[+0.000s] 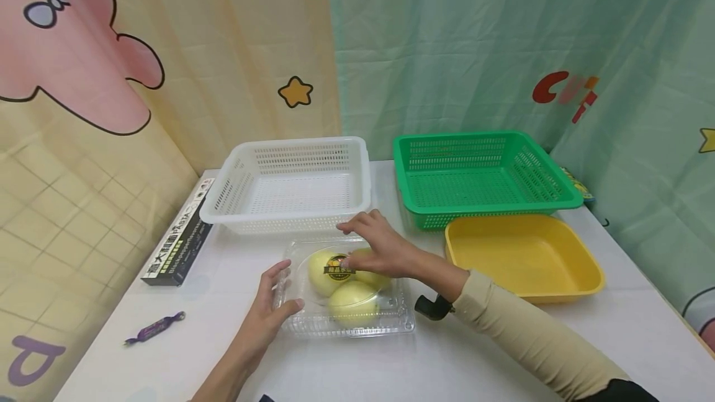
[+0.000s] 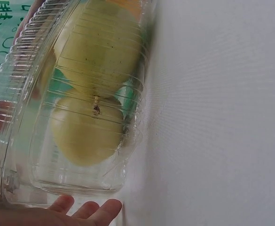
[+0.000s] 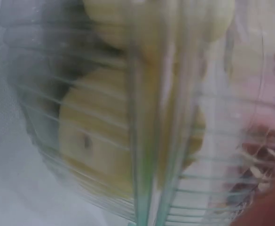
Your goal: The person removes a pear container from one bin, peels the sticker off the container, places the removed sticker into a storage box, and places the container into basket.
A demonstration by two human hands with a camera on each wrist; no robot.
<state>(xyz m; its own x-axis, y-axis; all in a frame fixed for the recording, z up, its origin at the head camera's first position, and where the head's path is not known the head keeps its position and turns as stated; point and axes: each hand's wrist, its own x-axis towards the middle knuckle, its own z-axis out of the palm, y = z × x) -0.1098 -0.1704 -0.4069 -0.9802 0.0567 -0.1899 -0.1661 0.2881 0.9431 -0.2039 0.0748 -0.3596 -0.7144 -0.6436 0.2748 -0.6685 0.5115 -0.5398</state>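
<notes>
A clear plastic clamshell box (image 1: 296,321) with its lid down lies on the white table. Inside are 3 round yellow-green fruits (image 1: 353,304), one showing its stem in the left wrist view. A black and gold label (image 1: 338,267) sits on the lid. My left hand (image 1: 268,306) rests along the box's left edge, thumb over the lid and the fingers (image 2: 106,210) extended beside its wall. Over the far right part of the lid, my right hand (image 1: 382,247) is spread, its thumb by the label. The right wrist view is blurred and mostly filled by the box.
Behind the box stand a white basket (image 1: 360,203) and a green basket (image 1: 491,209). A yellow tray (image 1: 519,265) lies close to my right forearm. On the left are a black and white pasta box (image 1: 181,234) and a purple-wrapped candy (image 1: 154,329). Curtains enclose the table.
</notes>
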